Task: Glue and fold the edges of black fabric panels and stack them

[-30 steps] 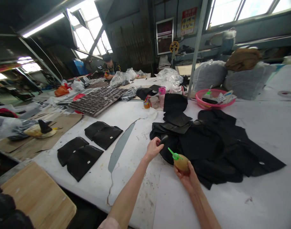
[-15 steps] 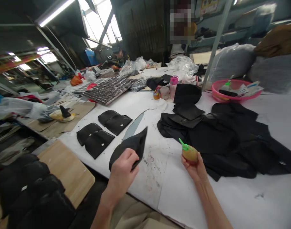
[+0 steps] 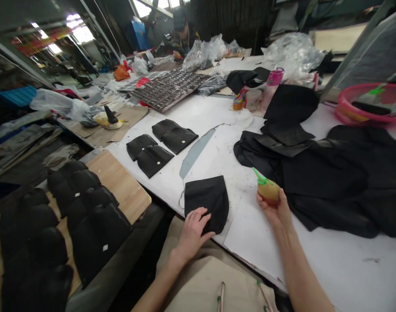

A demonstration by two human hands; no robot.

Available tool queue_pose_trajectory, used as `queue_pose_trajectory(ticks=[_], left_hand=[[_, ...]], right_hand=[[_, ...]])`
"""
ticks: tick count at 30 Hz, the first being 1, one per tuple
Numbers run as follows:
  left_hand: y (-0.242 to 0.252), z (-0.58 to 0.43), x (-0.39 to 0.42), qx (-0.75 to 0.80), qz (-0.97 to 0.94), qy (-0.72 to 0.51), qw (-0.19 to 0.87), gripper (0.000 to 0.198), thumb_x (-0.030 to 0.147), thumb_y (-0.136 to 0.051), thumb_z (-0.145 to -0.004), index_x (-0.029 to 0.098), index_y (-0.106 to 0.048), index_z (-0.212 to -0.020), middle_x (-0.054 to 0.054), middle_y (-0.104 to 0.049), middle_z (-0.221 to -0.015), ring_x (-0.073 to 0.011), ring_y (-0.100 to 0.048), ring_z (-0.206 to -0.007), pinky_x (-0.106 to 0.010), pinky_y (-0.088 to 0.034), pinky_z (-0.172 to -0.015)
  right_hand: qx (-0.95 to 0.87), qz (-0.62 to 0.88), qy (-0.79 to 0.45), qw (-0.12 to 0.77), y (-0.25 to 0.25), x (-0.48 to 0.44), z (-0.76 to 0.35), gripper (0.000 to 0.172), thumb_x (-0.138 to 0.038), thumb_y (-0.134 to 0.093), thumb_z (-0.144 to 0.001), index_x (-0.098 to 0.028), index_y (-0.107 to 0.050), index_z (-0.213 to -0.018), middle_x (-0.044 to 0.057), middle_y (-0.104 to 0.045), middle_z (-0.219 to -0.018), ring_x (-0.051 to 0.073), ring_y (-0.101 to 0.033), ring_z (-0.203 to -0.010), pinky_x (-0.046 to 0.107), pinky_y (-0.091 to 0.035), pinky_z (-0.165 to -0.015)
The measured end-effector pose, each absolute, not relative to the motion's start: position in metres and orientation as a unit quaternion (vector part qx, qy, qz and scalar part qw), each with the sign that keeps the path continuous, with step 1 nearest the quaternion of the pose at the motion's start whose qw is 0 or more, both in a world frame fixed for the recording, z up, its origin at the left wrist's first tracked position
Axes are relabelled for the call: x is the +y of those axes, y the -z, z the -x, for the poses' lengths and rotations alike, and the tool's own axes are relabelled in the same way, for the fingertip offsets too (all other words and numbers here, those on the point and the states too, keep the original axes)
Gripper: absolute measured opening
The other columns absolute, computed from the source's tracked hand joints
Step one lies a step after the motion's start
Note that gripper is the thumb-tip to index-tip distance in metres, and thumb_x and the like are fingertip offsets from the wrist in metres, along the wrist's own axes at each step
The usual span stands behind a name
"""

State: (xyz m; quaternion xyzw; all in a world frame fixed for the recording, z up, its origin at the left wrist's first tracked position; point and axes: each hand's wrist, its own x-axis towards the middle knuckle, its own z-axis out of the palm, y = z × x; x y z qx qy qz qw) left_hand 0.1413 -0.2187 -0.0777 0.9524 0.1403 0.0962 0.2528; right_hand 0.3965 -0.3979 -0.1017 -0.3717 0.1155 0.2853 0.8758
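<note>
My left hand (image 3: pixel 193 232) rests on a flat black fabric piece (image 3: pixel 206 193) at the table's near edge, fingers spread over its lower part. That piece has one straight edge and one rounded end. In my right hand (image 3: pixel 280 214) is a squeeze bottle (image 3: pixel 268 193) of yellowish-brown liquid, its green nozzle tilted up to the left. A heap of black fabric pieces (image 3: pixel 324 173) lies just beyond and to the right of the bottle. Left of centre, several folded black pieces (image 3: pixel 155 158) with small white labels lie in pairs on the white table (image 3: pixel 214 160).
A wooden board (image 3: pixel 120 186) at the lower left carries more black pieces (image 3: pixel 94 216). Farther back are a dark gridded panel (image 3: pixel 172 89), clear plastic bags (image 3: pixel 204 52), a small jar (image 3: pixel 237 103) and a pink cup (image 3: pixel 276 77). A pink basin (image 3: pixel 344 108) stands at the right.
The black piece, earlier lifted and tilted in my left hand, now lies flat on the table nearer me. My left hand has loosened its grip and spread. The view has turned downward and left.
</note>
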Motion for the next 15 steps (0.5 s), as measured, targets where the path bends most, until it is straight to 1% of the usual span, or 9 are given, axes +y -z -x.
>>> queue_pose_trajectory(ticks=[3, 5, 6, 8, 9, 12, 14, 15], left_hand=[[0.085, -0.143, -0.21, 0.12, -0.96, -0.095, 0.234, 0.036, 0.024, -0.072, -0.082, 0.023, -0.062, -0.116, -0.009, -0.059, -0.129, -0.0282, -0.052, -0.125, -0.049, -0.045, -0.105], [0.088, -0.148, -0.21, 0.121, -0.963, -0.104, 0.216, 0.02, 0.019, -0.064, -0.087, 0.022, -0.066, -0.107, -0.009, -0.062, -0.124, -0.0257, -0.055, -0.121, -0.045, -0.047, -0.103], [0.088, -0.151, -0.211, 0.126, -0.964, -0.109, 0.208, 0.016, 0.016, -0.059, -0.09, 0.022, -0.068, -0.101, -0.008, -0.064, -0.12, -0.0242, -0.057, -0.117, -0.043, -0.048, -0.102], [0.085, -0.157, -0.211, 0.138, -0.963, -0.115, 0.201, 0.019, 0.013, -0.051, -0.092, 0.022, -0.069, -0.091, -0.007, -0.067, -0.111, -0.022, -0.06, -0.11, -0.039, -0.05, -0.097], [0.083, -0.159, -0.211, 0.142, -0.962, -0.114, 0.205, 0.02, 0.014, -0.051, -0.092, 0.022, -0.069, -0.089, -0.007, -0.067, -0.108, -0.0215, -0.06, -0.108, -0.037, -0.051, -0.095], [0.075, -0.16, -0.209, 0.136, -0.956, -0.102, 0.238, 0.013, 0.022, -0.061, -0.089, 0.021, -0.069, -0.099, -0.008, -0.065, -0.111, -0.0227, -0.059, -0.11, -0.037, -0.051, -0.095], [0.073, -0.157, -0.21, 0.128, -0.953, -0.093, 0.257, 0.022, 0.029, -0.07, -0.083, 0.021, -0.068, -0.103, -0.01, -0.063, -0.117, -0.0252, -0.057, -0.115, -0.04, -0.051, -0.097], [0.074, -0.155, -0.212, 0.127, -0.953, -0.092, 0.259, 0.023, 0.03, -0.072, -0.081, 0.02, -0.068, -0.102, -0.01, -0.062, -0.119, -0.0263, -0.056, -0.117, -0.042, -0.05, -0.099]], right_hand=[[0.121, 0.385, -0.29, 0.868, 0.104, -0.394, -0.396, 0.049, -0.045, -0.086, -0.062, -0.019, -0.07, -0.1, 0.01, -0.071, -0.099, 0.021, -0.066, -0.075, 0.026, -0.055, -0.05], [0.117, 0.388, -0.291, 0.866, 0.105, -0.392, -0.398, 0.049, -0.044, -0.086, -0.061, -0.019, -0.07, -0.099, 0.01, -0.071, -0.097, 0.021, -0.066, -0.073, 0.025, -0.053, -0.048], [0.114, 0.388, -0.292, 0.866, 0.106, -0.391, -0.399, 0.05, -0.044, -0.087, -0.06, -0.019, -0.07, -0.099, 0.01, -0.071, -0.096, 0.021, -0.066, -0.072, 0.024, -0.052, -0.046], [0.108, 0.386, -0.294, 0.868, 0.108, -0.39, -0.403, 0.05, -0.043, -0.088, -0.059, -0.019, -0.07, -0.099, 0.01, -0.072, -0.094, 0.02, -0.066, -0.069, 0.023, -0.051, -0.043], [0.105, 0.385, -0.294, 0.868, 0.108, -0.39, -0.405, 0.049, -0.043, -0.087, -0.061, -0.019, -0.069, -0.099, 0.009, -0.071, -0.094, 0.02, -0.065, -0.068, 0.023, -0.051, -0.043], [0.097, 0.379, -0.293, 0.872, 0.109, -0.388, -0.41, 0.042, -0.044, -0.081, -0.069, -0.02, -0.069, -0.1, 0.008, -0.071, -0.094, 0.019, -0.065, -0.068, 0.023, -0.052, -0.043], [0.09, 0.375, -0.295, 0.874, 0.109, -0.387, -0.412, 0.04, -0.043, -0.079, -0.071, -0.02, -0.068, -0.101, 0.008, -0.07, -0.094, 0.019, -0.066, -0.07, 0.024, -0.053, -0.045], [0.087, 0.372, -0.299, 0.874, 0.109, -0.386, -0.413, 0.039, -0.042, -0.079, -0.072, -0.02, -0.068, -0.102, 0.007, -0.07, -0.094, 0.019, -0.066, -0.07, 0.024, -0.054, -0.045]])
